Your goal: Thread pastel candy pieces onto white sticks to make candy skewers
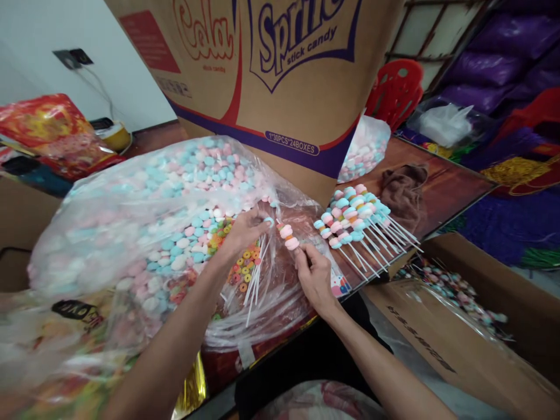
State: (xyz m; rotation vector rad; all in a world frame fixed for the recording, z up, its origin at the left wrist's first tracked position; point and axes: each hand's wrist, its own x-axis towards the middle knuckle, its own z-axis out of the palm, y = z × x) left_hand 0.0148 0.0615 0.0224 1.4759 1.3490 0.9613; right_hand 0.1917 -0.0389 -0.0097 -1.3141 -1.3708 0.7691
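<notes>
My right hand [314, 273] pinches a candy skewer [289, 236] with pink marshmallows and orange-red gummy rings threaded on it; its stick is mostly hidden by the fingers. Just left of its tip, my left hand [249, 227] holds a light blue marshmallow [268, 221] between finger and thumb, apart from the skewer. Below that hand lie loose white sticks [254, 280] and colourful gummy rings [243, 271]. Pink, blue and white marshmallows [178, 248] spill from a large clear plastic bag [109, 204]. Finished-looking candy skewers [354, 216] are piled to the right, sticks pointing toward me.
A big cardboard carton [271, 105] stands behind the bag. A brown cloth [405, 189] and another marshmallow bag [365, 149] lie at the back right. Below the table's right edge, an open box [420, 326] contains many skewers. A red chair [396, 90] stands beyond.
</notes>
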